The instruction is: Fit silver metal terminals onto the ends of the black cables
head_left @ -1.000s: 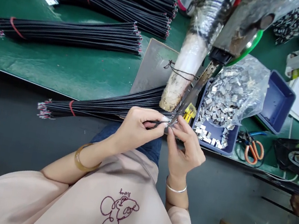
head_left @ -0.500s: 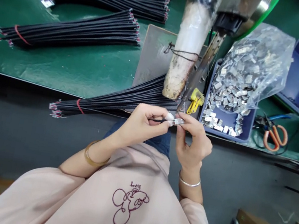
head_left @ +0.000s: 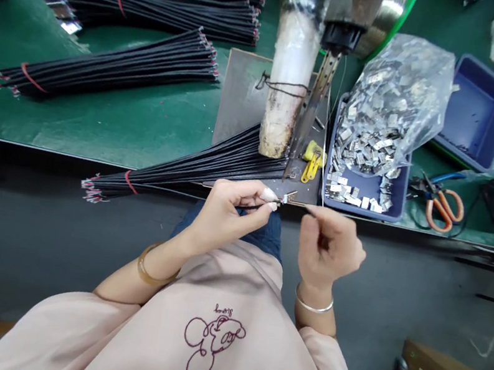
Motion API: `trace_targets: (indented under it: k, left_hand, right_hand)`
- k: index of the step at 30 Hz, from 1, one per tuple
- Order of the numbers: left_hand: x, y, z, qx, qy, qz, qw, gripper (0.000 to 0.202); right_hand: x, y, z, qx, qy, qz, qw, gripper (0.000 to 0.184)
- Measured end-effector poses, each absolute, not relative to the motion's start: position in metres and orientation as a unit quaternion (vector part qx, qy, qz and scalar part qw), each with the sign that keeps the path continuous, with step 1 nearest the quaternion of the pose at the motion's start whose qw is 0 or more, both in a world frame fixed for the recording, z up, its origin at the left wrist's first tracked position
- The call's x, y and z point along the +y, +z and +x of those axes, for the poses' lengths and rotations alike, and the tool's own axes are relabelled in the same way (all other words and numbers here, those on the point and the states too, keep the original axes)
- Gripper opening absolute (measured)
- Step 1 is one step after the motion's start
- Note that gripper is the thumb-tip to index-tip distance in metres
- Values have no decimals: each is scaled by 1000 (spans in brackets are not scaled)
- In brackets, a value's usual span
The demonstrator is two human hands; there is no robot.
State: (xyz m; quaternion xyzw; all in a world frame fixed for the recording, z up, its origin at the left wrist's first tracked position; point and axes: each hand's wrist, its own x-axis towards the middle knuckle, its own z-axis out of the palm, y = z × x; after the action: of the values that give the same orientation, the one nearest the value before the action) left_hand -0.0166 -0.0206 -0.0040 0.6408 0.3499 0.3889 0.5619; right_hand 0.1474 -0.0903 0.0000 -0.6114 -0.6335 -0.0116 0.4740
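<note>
Left hand pinching a black wire tipped with a metal clip, at the table's near edge, right hand just right of it, loosely curled, empty, tray of clips beyond.

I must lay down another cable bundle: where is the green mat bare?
Bare: the green mat between the fanned bundle, the grey plate and the bundle at the table edge. Crowded: around the press, clip tray and scissors.
</note>
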Motion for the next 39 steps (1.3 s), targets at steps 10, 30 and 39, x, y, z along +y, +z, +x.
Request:
trace_targets:
  k: [10, 30, 39]
  left_hand:
    - [-17, 3, -17, 330, 333, 614, 635, 6]
    - [-6, 2, -12, 340, 334, 556, 681, 24]
    - [-1, 4, -4, 373, 376, 543, 652, 14]
  right_hand:
    - [-84, -7, 139, -642, 98, -612, 451, 4]
    - [-82, -13, 142, -639, -28, -607, 471, 17]
    - [-70, -19, 136, -634, -7, -590, 501, 13]
